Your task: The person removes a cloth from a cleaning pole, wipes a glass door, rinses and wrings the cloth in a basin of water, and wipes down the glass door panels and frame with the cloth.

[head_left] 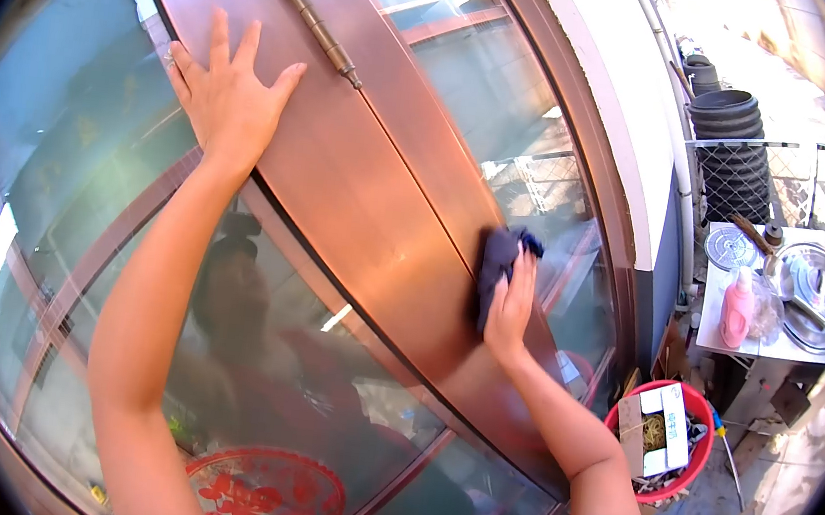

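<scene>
A copper-coloured metal door frame [386, 225] runs diagonally between glass panes, with a long hinge [316, 26] near its top. My left hand [233, 98] lies flat on the metal, left of the hinge, fingers spread and holding nothing. Lower right, my right hand [512, 303] presses a dark cloth [497, 272] against the frame's right edge, beside the narrow glass pane [509, 107]. The cloth is bunched under and beside the fingers, and part of it is hidden by them.
At right, a white table [707, 329] holds a pink bottle [737, 312] and a metal lid [810, 299]. Below it stands a red bucket [703, 454] with a box [677, 436] on top. Black stacked pots [730, 150] stand behind a wire fence.
</scene>
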Demonstrator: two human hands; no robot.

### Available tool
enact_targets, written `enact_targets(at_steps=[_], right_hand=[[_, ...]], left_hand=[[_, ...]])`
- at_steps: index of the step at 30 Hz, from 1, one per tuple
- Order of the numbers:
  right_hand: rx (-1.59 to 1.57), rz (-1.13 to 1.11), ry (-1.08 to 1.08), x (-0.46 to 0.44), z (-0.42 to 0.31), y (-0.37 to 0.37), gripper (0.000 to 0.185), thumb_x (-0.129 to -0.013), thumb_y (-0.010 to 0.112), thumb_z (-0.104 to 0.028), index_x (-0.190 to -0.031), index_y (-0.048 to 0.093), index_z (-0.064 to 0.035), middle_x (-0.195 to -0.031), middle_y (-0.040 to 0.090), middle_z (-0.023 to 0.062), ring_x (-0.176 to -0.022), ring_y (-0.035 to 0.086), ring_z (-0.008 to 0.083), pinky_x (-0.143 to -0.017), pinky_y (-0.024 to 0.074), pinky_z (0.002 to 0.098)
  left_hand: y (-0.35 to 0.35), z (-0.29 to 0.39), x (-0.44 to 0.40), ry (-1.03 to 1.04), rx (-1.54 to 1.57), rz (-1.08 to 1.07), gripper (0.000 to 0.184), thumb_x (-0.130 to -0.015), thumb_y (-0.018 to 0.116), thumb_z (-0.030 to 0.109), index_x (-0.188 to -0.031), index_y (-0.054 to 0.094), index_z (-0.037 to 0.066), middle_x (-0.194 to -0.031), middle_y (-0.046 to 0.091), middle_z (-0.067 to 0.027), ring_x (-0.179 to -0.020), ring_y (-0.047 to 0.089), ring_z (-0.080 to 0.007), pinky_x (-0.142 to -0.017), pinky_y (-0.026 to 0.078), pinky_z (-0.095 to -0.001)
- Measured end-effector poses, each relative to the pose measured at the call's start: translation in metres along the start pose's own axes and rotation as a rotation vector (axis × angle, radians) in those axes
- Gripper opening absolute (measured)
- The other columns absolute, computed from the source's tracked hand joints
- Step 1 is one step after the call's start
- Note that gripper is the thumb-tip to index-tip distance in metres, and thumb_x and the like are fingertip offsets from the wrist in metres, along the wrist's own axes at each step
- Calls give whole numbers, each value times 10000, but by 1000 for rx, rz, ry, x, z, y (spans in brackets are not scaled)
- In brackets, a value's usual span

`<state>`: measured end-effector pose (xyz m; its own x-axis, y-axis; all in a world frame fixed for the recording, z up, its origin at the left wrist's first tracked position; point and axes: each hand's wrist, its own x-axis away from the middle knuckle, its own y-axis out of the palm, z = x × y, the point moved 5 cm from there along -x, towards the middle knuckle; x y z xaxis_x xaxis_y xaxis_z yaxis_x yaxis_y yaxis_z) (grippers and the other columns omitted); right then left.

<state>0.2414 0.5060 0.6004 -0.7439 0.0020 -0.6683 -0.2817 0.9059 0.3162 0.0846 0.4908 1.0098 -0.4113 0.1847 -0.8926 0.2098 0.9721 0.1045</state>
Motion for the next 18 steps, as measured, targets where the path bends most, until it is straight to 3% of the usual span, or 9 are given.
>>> enact_targets(at_steps=[4, 9, 11, 12, 14, 16, 18], right_hand=[[-43, -32, -30, -111, -9, 54, 501, -1013, 434, -261, -1416, 417, 37, -1460, 412, 264, -1390, 331, 427, -1163, 242, 454], [-99, -106, -225, -264, -110, 116, 552, -1010, 380, -379, -1428, 429, -23, -1478, 397, 256, -1405, 316, 410, -1170, 237, 441], [-125, -182, -254, -316, -153, 146, 633, -992, 331, -488, -1461, 403, -70, -1523, 353, 220, -1433, 284, 385, -1173, 220, 458], [-5, -183, -445, -361, -152, 193, 662, -977, 319, -528, -1480, 389, -102, -1555, 313, 196, -1460, 235, 366, -1180, 180, 489], [-118, -278, -329, -376, -194, 186, 669, -975, 308, -548, -1501, 362, -138, -1580, 264, 181, -1482, 185, 342, -1185, 118, 533], [-174, -200, -305, -373, -206, 178, 622, -988, 330, -531, -1505, 358, -185, -1579, 280, 154, -1480, 201, 325, -1185, 127, 537], [-181, -113, -420, -380, -192, 186, 563, -1002, 358, -496, -1499, 366, -231, -1576, 299, 120, -1477, 220, 299, -1185, 137, 537]], left_hand=[[0, 0, 1, -13, -20, -22, 710, -824, 632, 611, -1415, 521, 234, -1573, 323, -24, -1421, 182, -506, -1181, 140, -540], [1, -1, 1, -15, 10, -2, 694, -823, 643, 591, -1408, 530, 235, -1566, 338, -17, -1420, 188, -495, -1187, 139, -528], [1, -2, 1, -16, 9, -1, 690, -821, 649, 585, -1405, 534, 235, -1565, 340, -15, -1418, 191, -494, -1187, 141, -525], [1, -2, 1, -13, 6, 2, 688, -819, 652, 582, -1402, 537, 236, -1565, 341, -14, -1417, 194, -494, -1186, 143, -525], [2, 0, 1, -8, 6, 5, 676, -819, 659, 568, -1394, 546, 230, -1558, 351, -17, -1418, 198, -490, -1188, 144, -519], [1, 0, 1, -6, 8, 10, 657, -823, 665, 548, -1382, 558, 219, -1546, 369, -24, -1421, 202, -484, -1193, 142, -509], [2, 0, 0, 5, -17, 35, 656, -819, 667, 555, -1375, 566, 220, -1541, 378, -23, -1417, 209, -483, -1190, 149, -514]])
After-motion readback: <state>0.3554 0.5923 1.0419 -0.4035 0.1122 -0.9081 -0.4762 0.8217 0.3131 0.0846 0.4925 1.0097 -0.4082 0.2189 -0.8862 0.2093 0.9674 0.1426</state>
